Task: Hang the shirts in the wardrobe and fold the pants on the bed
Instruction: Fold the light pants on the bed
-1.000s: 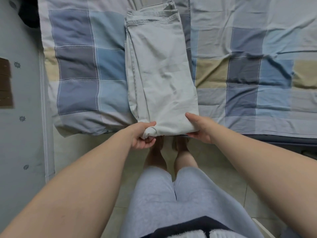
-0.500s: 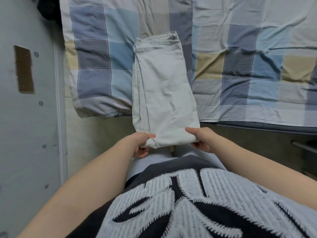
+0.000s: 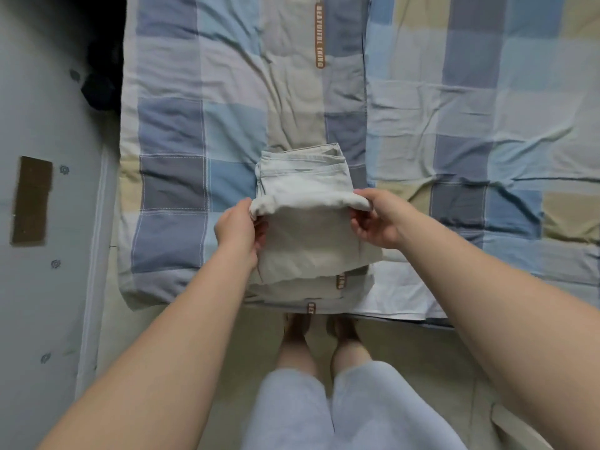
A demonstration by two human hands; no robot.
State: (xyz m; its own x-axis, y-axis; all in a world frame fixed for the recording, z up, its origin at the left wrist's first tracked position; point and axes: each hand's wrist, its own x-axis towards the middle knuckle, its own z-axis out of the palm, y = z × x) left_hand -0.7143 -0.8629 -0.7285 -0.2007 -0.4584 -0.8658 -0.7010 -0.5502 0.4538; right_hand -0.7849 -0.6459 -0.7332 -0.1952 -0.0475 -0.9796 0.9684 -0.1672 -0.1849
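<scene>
While your left hand (image 3: 238,227) and right hand (image 3: 373,219) pinch the pants (image 3: 305,228) fold above the bed (image 3: 168,177) edge, uneven lowering could skew it.

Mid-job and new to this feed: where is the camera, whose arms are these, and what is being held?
No machine here: the camera sits on a person's head and looks down, so both bare arms are theirs. The left hand and right hand each grip one end of a lifted fold in the pale pants, fingers curled round the cloth. The pants lie on a checked quilt near the bed's front edge, their far end flat. At the bottom are the person's own legs, standing on the floor.
</scene>
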